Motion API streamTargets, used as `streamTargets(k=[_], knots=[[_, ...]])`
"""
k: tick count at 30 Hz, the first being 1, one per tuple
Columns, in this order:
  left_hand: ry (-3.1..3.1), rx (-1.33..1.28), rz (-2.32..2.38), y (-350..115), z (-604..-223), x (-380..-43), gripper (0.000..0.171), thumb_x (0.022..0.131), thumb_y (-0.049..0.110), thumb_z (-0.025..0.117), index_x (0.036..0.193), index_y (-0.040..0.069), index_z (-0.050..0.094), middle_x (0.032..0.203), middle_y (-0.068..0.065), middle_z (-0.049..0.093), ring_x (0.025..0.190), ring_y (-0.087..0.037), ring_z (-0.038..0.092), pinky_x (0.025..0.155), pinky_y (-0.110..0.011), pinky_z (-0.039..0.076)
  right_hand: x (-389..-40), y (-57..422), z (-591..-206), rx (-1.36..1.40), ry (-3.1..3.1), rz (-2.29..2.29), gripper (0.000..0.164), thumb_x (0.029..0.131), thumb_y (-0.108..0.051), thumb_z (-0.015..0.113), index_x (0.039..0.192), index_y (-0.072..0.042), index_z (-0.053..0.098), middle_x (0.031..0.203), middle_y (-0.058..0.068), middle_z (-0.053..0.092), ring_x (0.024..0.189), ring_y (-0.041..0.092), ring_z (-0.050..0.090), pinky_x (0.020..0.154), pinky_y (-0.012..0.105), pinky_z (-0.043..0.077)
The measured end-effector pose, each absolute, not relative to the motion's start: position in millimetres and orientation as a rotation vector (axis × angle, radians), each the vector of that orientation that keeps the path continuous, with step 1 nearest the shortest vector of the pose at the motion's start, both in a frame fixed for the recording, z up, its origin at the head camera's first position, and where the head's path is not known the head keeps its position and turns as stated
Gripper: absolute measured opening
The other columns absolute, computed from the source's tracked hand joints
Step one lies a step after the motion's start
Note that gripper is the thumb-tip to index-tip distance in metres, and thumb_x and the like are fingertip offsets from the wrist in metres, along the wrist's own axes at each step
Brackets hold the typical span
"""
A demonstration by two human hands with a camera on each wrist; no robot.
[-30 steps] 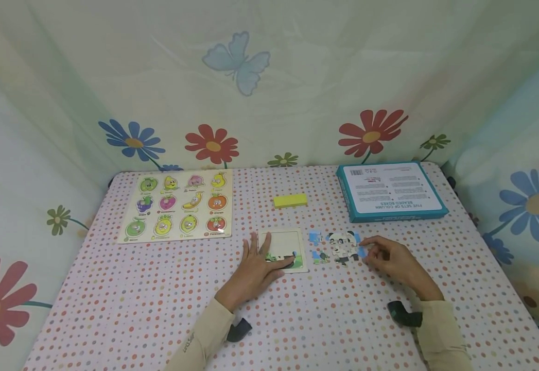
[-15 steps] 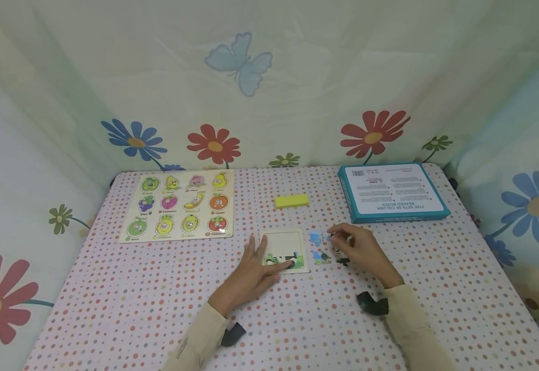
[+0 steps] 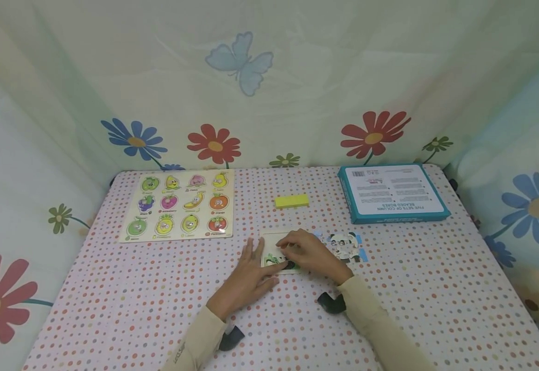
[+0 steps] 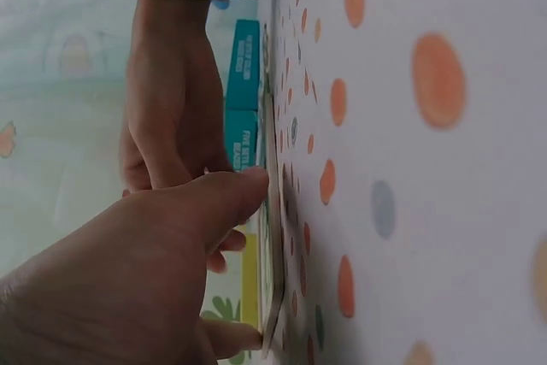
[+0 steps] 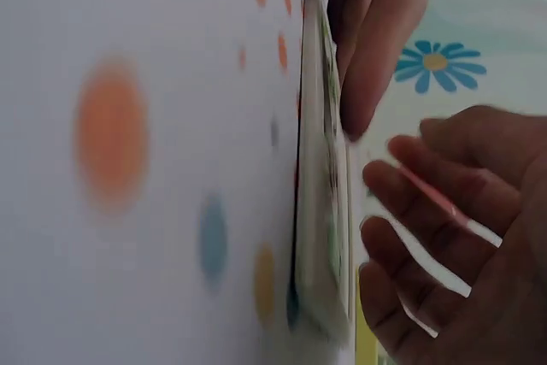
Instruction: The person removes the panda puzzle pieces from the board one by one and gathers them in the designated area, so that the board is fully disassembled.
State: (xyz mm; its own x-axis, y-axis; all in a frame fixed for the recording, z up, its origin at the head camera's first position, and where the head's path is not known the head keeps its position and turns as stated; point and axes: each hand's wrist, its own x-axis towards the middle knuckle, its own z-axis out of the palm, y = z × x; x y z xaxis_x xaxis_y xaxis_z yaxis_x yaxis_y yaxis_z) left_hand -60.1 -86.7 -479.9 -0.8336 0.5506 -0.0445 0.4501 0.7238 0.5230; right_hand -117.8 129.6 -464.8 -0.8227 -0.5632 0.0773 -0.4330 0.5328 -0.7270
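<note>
A small square puzzle tray point(image 3: 269, 233) lies flat on the dotted tablecloth, with green and black-and-white pieces point(image 3: 274, 259) along its near side. My left hand point(image 3: 243, 281) rests at the tray's left and near edges, fingers spread, one reaching over the picture. Above the tray is my right hand point(image 3: 313, 255), fingers bent and thumb near the index finger; I cannot tell whether a piece is between them. In the right wrist view these bent fingers point(image 5: 397, 237) are apart from the tray edge point(image 5: 316, 288). Loose panda puzzle pieces point(image 3: 342, 242) lie right of the tray.
Behind the tray lies a yellow block point(image 3: 291, 201). A fruit picture board point(image 3: 181, 206) is at the back left, a teal box point(image 3: 394, 193) with a white label at the back right. Printed curtains point(image 3: 297, 62) hang around the table.
My right hand has moved left from the right side of the panda pieces, across them, to above the tray. My left hand stays at the tray with only a slight shift.
</note>
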Motion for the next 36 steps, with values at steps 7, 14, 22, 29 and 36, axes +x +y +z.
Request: streamTargets(k=[7,14,22,29,36], knots=[[2.745,0.821,0.695,-86.2,-480.6,-59.5,0.037,0.099,0.042,0.048,0.136,0.036,0.054,0.156,-0.028,0.005,0.141,-0.050,-0.005,0.114,-0.058,0.012,-115.1,114.4,-469.5,-0.863,2.614,-1.046,0.019,0.096,-0.014,0.058,0.108,-0.012,0.072,0.100,-0.008,0.065,0.092,0.009,0.053,0.077,0.030,0.047],[2.751,0.845,0.695,-87.2,-481.7,-58.5,0.037,0.099,0.041,0.048,0.135,0.033,0.056,0.155,-0.029,0.006,0.141,-0.051,-0.005,0.114,-0.058,0.012,-112.3,111.6,-470.5,-0.894,2.619,-0.954,0.019,0.095,-0.014,0.059,0.108,-0.012,0.073,0.095,-0.010,0.060,0.088,0.008,0.050,0.073,0.028,0.044],[2.762,0.857,0.706,-87.9,-482.3,-58.1,0.036,0.099,0.040,0.051,0.134,0.034,0.057,0.155,-0.029,0.007,0.141,-0.051,-0.004,0.114,-0.058,0.011,-109.8,109.5,-469.7,-0.913,2.624,-0.965,0.018,0.096,-0.015,0.059,0.105,-0.012,0.073,0.093,-0.009,0.059,0.091,0.010,0.051,0.075,0.031,0.043],[2.764,0.865,0.708,-87.5,-482.3,-58.7,0.036,0.098,0.039,0.052,0.132,0.030,0.060,0.154,-0.030,0.009,0.141,-0.052,-0.003,0.114,-0.059,0.011,-110.0,107.2,-468.7,-0.862,2.608,-0.991,0.017,0.095,-0.014,0.059,0.106,-0.013,0.071,0.097,-0.009,0.059,0.098,0.012,0.052,0.082,0.035,0.045],[2.778,0.876,0.696,-86.3,-482.8,-60.4,0.036,0.099,0.040,0.050,0.134,0.033,0.057,0.154,-0.030,0.008,0.141,-0.051,-0.004,0.114,-0.058,0.011,-112.2,109.2,-468.9,-0.826,2.592,-1.040,0.017,0.096,-0.012,0.056,0.105,-0.014,0.071,0.100,-0.009,0.059,0.103,0.014,0.051,0.086,0.038,0.045]])
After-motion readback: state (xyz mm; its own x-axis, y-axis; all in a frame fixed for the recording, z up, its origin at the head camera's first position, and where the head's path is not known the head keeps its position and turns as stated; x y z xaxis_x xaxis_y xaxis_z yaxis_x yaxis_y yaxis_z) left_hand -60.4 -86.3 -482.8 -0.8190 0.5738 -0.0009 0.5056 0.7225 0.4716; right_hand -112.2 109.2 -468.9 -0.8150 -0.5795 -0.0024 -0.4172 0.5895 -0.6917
